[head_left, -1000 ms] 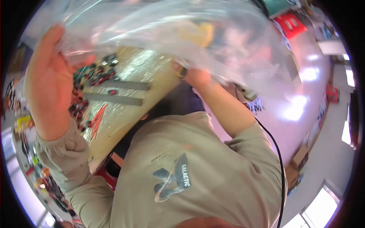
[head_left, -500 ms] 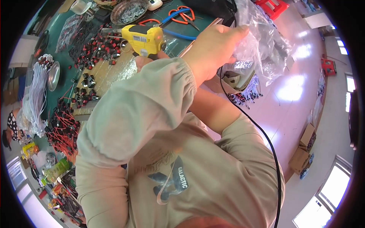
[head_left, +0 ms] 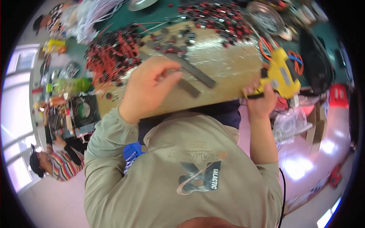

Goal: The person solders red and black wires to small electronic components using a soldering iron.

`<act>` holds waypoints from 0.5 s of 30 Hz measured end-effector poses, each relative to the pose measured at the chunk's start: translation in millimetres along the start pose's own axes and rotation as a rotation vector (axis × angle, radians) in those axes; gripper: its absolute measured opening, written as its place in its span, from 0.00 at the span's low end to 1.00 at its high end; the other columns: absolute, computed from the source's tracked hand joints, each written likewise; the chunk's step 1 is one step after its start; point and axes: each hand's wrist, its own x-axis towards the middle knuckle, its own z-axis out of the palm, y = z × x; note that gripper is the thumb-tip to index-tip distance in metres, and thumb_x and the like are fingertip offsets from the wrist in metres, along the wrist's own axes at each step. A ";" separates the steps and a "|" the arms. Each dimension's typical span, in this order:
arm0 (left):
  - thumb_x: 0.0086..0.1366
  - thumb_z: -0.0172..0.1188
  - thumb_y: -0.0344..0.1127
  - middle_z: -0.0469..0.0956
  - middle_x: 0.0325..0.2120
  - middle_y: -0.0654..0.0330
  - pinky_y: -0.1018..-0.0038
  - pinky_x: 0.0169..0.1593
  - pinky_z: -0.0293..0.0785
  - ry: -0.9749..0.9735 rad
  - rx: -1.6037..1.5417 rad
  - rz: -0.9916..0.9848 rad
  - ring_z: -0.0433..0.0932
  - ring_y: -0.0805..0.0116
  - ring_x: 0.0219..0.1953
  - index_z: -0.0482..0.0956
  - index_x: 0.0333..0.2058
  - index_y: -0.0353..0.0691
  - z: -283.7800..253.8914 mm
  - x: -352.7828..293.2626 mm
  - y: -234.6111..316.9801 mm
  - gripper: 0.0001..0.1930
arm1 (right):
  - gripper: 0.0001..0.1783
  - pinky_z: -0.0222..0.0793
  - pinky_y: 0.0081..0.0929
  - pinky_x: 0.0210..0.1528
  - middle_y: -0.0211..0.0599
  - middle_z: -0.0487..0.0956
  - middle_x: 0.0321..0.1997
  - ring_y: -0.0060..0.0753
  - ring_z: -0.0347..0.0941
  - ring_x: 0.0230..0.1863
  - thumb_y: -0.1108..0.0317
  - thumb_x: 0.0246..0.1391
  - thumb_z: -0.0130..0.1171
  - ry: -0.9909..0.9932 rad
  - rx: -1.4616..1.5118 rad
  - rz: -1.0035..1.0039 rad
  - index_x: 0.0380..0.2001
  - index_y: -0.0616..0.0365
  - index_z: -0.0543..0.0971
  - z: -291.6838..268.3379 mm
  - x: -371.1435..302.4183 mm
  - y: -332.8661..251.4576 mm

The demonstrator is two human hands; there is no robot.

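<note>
My right hand [head_left: 262,100] is wrapped round the grip of a yellow hot glue gun [head_left: 282,74], whose nozzle points to the far side, at the right end of the work board [head_left: 228,68]. Over the near left part of that board hovers my left hand [head_left: 150,85], thumb and fingers curled together in a pinch. Anything between the fingertips is too small and blurred to make out. Just beyond these fingers two dark flat bars [head_left: 197,74] lie aslant. Red-wired connectors [head_left: 114,57] are heaped left of the hand.
Many black and red connectors [head_left: 224,21] cover the far side, beside a metal dish [head_left: 265,18]. Orange-handled pliers [head_left: 296,62] lie behind the glue gun. A clear plastic bag [head_left: 291,123] hangs at the right. A green bottle [head_left: 70,84] and another person [head_left: 57,163] are on the left.
The view has swung round. My left hand has come back from the plastic bag on the right to the board's left part. The glue gun, in my right hand, is now at the board's right end.
</note>
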 end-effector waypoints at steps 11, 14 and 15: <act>0.52 0.64 0.32 0.76 0.30 0.57 0.72 0.31 0.71 0.219 0.216 -0.096 0.74 0.62 0.28 0.78 0.32 0.36 -33.6 -25.9 -72.8 0.09 | 0.35 0.61 0.24 0.24 0.30 0.64 0.25 0.24 0.61 0.22 0.50 0.53 0.55 -0.178 -0.180 -0.013 0.57 0.60 0.59 48.1 14.7 22.7; 0.51 0.64 0.35 0.76 0.30 0.57 0.69 0.35 0.71 0.171 0.293 0.066 0.74 0.58 0.32 0.78 0.33 0.38 -7.4 -7.4 -72.0 0.11 | 0.36 0.61 0.25 0.24 0.30 0.64 0.25 0.25 0.62 0.22 0.50 0.53 0.55 -0.189 -0.182 0.015 0.57 0.61 0.59 51.5 17.3 31.6; 0.50 0.64 0.36 0.76 0.30 0.58 0.67 0.37 0.71 0.159 0.335 0.163 0.74 0.57 0.34 0.78 0.33 0.39 -0.1 -1.6 -72.6 0.12 | 0.36 0.61 0.25 0.24 0.30 0.65 0.25 0.25 0.62 0.22 0.50 0.53 0.55 -0.187 -0.187 0.025 0.57 0.61 0.58 50.6 18.1 33.4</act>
